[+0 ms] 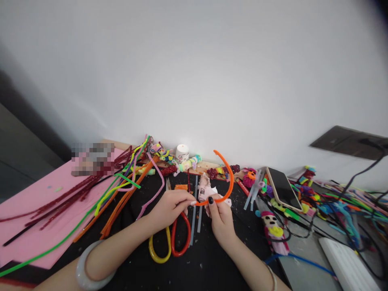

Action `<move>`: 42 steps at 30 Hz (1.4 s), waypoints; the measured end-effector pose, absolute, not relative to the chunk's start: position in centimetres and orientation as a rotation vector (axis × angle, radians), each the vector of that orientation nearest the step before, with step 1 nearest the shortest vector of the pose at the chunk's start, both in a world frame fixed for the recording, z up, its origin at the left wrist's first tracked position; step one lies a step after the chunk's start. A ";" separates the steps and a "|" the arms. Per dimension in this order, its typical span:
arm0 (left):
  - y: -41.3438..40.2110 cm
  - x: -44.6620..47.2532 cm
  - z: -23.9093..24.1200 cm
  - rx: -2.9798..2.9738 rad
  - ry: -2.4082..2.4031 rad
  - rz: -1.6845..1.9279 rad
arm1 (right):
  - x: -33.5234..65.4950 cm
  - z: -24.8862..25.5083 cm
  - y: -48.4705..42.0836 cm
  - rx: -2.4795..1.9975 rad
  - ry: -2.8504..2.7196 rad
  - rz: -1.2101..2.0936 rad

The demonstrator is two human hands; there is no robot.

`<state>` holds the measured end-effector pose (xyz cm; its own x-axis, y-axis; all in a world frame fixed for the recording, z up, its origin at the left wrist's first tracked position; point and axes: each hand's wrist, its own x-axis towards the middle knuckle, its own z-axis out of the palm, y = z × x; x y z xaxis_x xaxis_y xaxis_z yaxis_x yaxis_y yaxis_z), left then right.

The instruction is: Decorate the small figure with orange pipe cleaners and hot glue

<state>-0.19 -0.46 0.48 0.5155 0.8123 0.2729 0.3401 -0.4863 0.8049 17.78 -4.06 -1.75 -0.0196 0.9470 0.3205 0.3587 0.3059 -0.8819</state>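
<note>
An orange pipe cleaner [230, 178] curves upward in a wide hook, its lower end running between both hands. My left hand [176, 205] pinches that lower end, fingers closed. With thumb and fingertips closed, my right hand [220, 216] grips the same pipe cleaner a little farther along. Just behind the fingers is a pale pink glue gun [205, 188], partly covered by my right hand. Scissors with one yellow and one red handle loop [181, 238] lie below my left hand. Pale glue sticks [200, 220] rest on the black mat between the hands.
Pipe cleaners in several colours [115, 198] spread over a pink sheet [27, 226] at left. Small pipe-cleaner figures [189, 163] and a white round container [182, 152] line the wall. At right are a phone [283, 188], a doll figure [274, 232], dark cables and a white power strip [348, 262].
</note>
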 end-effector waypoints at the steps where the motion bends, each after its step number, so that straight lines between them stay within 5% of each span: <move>1: -0.5 -0.2 0.5 2.103 0.919 0.851 | 17.8 -1.8 -4.1 -1.227 -1.572 0.742; 28: -0.8 -0.2 -0.2 2.526 0.687 0.656 | 17.5 -1.9 -4.2 -1.159 -1.734 0.723; 42: -0.8 0.2 0.1 2.200 0.983 0.821 | 17.4 -2.2 -4.1 -1.239 -1.598 0.738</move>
<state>0.20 -0.82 0.10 0.5375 0.7909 0.2926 0.4285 -0.5550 0.7130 17.41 -4.14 -2.22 -0.0359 0.9486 0.3143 0.3757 0.3043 -0.8754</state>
